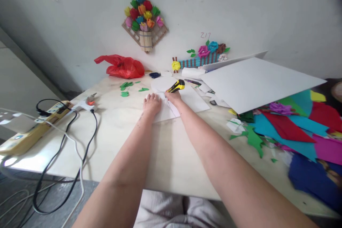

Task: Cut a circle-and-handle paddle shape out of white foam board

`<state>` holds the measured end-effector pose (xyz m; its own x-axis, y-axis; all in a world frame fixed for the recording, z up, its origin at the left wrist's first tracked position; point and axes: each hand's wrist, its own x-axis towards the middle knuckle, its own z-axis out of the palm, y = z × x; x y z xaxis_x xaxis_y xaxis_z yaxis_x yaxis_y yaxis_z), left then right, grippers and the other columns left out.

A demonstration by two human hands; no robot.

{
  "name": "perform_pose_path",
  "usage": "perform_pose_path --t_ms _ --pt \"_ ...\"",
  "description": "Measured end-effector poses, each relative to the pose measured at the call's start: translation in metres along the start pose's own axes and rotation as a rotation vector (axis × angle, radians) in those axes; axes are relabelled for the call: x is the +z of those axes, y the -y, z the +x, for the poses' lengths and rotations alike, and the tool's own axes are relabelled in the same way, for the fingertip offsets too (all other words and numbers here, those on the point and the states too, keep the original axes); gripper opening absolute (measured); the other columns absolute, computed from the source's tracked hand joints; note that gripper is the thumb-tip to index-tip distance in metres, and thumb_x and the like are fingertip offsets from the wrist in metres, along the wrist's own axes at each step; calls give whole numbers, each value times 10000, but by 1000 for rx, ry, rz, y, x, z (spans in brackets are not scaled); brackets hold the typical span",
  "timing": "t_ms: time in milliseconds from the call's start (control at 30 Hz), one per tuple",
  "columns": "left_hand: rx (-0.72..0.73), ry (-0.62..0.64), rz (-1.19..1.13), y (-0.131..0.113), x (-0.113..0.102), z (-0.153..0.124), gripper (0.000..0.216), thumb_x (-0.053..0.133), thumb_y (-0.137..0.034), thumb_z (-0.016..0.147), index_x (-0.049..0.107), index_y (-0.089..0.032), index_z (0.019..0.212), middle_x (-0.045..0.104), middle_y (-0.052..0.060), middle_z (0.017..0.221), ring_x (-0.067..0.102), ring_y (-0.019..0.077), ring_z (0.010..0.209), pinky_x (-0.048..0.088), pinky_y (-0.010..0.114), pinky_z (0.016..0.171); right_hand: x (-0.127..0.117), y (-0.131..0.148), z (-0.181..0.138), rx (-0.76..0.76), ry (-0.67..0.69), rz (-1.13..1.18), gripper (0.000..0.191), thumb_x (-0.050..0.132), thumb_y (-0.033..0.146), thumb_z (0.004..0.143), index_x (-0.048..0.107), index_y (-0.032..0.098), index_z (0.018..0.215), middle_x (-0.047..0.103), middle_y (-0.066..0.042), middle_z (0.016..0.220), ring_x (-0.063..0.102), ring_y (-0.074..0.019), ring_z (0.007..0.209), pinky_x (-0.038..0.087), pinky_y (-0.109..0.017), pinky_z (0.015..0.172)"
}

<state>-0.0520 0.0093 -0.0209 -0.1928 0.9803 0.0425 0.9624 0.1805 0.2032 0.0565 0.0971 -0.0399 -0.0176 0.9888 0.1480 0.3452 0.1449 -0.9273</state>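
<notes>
My right hand (173, 97) is closed around a yellow and black utility knife (176, 86), its front end low over a white sheet of board (193, 101). A dark curved line or cut runs through the sheet beside that hand. On the sheet's left edge my left hand (152, 104) lies flat, fingers stretched forward. Just beyond both hands is a rounded white piece (162, 83). The blade's tip is too small to make out.
Green leaf shapes (126, 85) and a red plastic bag (123, 67) lie back left. A glue gun (84, 104), power strip (34, 128) and cables occupy the left. A large white board (262, 82) overhangs coloured scraps (291, 128) at right. Dark-handled scissors (155, 75) rest behind.
</notes>
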Motion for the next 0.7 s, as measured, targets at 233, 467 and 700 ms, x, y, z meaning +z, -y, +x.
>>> perform_pose_path --t_ms 233,467,700 --pt "24 -2 -17 2 0 4 560 240 -392 973 365 -215 1490 245 38 1601 175 247 1472 177 418 1180 0 -1 1 22 -9 -18 86 598 265 715 635 196 752 672 -29 692 661 -188 748 522 -279 707" --pt "24 -9 -29 2 1 5 554 248 -375 971 383 -209 1482 254 61 1596 181 254 1471 181 426 1177 -2 4 -5 42 -25 -51 89 602 281 725 634 198 731 671 -29 685 664 -189 761 526 -275 709" --pt "15 -16 -36 2 1 6 539 266 -385 967 406 -237 1466 265 49 1593 191 239 1469 191 417 1174 -3 5 -8 36 -28 -42 82 610 265 723 650 202 758 677 -25 685 668 -187 763 523 -264 706"
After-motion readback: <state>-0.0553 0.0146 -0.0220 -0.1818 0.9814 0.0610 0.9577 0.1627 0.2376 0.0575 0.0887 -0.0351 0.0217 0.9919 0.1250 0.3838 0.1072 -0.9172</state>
